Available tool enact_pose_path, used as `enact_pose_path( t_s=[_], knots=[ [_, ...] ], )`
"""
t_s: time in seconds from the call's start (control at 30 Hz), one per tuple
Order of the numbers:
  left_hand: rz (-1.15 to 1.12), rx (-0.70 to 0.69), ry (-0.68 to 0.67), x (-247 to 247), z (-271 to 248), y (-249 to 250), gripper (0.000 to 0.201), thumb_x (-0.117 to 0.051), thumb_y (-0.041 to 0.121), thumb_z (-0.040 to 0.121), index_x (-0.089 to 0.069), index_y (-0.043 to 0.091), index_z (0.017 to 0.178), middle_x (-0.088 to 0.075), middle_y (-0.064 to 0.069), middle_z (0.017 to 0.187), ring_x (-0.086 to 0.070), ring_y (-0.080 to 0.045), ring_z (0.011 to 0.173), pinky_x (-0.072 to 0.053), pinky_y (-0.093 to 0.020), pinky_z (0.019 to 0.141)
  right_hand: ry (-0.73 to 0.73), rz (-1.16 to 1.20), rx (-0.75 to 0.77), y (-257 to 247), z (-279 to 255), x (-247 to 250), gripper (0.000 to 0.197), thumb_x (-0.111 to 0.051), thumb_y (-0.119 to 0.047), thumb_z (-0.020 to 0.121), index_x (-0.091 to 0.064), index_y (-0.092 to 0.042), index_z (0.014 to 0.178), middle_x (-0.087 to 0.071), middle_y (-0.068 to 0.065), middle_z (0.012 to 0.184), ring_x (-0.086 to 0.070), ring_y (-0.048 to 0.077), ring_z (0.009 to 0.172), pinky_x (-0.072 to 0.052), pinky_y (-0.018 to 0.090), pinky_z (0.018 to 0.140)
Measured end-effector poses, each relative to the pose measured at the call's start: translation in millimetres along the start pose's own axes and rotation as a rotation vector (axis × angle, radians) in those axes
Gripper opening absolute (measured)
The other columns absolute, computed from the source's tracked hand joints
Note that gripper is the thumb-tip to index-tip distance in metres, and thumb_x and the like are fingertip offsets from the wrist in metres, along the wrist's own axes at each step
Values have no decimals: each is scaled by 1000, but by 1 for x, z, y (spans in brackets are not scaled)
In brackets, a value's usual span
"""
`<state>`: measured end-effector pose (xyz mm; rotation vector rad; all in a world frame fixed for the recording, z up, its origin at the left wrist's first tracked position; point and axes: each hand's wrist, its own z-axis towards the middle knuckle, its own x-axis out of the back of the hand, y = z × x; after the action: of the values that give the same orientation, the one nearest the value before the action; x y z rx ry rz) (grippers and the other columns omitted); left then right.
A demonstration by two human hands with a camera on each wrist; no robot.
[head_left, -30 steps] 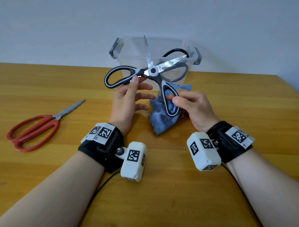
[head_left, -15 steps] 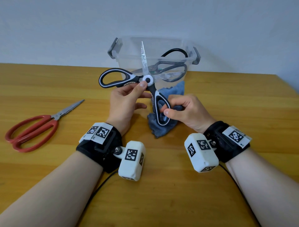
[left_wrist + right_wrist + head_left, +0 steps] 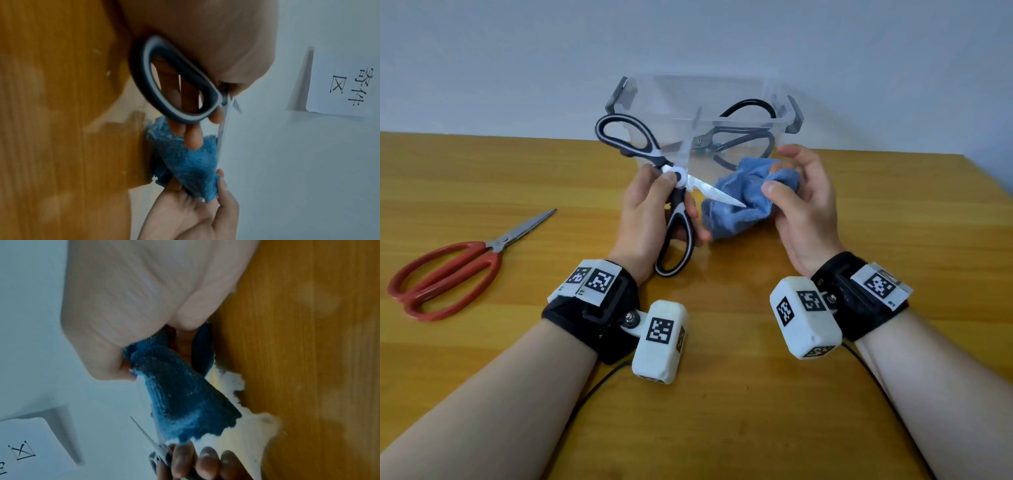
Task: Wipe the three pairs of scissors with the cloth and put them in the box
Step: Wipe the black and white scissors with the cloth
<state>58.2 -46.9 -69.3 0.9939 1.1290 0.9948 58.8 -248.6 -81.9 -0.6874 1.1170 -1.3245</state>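
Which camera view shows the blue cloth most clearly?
The head view: the whole blue cloth shows, bunched in the right hand, a scissor blade tip against it. The left wrist view shows its lower folds from the side; the right wrist view shows it close, dark, partly hidden by the palm.

The table is seen from above by the head view, facing forward and down, with the wall far behind. Each wrist view is turned on its side and held very near its own hand. The blue cloth, also and, is shared by all three views, and a paper sign is caught by both wrist views.
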Motion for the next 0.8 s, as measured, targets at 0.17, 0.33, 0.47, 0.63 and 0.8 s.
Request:
enact_pose_path(
  t_s=[0.17, 0.33, 0.47, 0.63, 0.8],
  knots=[
    [226, 6, -170, 0, 0, -2, 20, -43, 19, 111, -42, 11, 92, -64, -7, 67, -63, -33, 44, -42, -30, 46, -49, -66, 58, 1, -1, 0, 43, -68, 5, 78, -59, -17, 113, -60, 6, 102, -59, 18, 96, -50, 38, 87],
    [309, 20, -257, 0, -2, -3, 18, -48, 18, 109, -47, -1, 110, -71, -10, 75, -66, -35, 48, -47, -61, 54, -116, -69, 76, -3, -7, -3, 34, -67, 10, 79, -67, -18, 98, -67, 14, 108, -64, 25, 104, -54, 41, 92],
    [346, 37, -265, -1, -2, -5, 25, -48, 18, 109, -42, -6, 113, -74, -10, 77, -68, -35, 53, -49, -69, 57, -161, 8, 73, -2, -6, -3, 51, -51, 18, 68, -63, -15, 105, -58, 15, 113, -56, 26, 108, -48, 46, 97],
    [374, 20, -251, 0, -1, -6, 14, -49, 18, 109, -41, 7, 105, -73, -9, 75, -68, -33, 51, -49, -68, 58, -180, -65, 49, -2, -7, -5, 44, -62, 18, 74, -63, -12, 107, -64, 15, 110, -61, 25, 106, -53, 46, 97],
    [425, 23, -312, 1, 0, -6, 16, -50, 19, 108, -43, 6, 101, -75, -11, 77, -71, -38, 58, -53, -62, 59, -158, -323, 154, 2, -6, -4, 29, -78, 2, 80, -75, -20, 99, -70, 5, 106, -67, 18, 105, -55, 37, 95]
  ],
)
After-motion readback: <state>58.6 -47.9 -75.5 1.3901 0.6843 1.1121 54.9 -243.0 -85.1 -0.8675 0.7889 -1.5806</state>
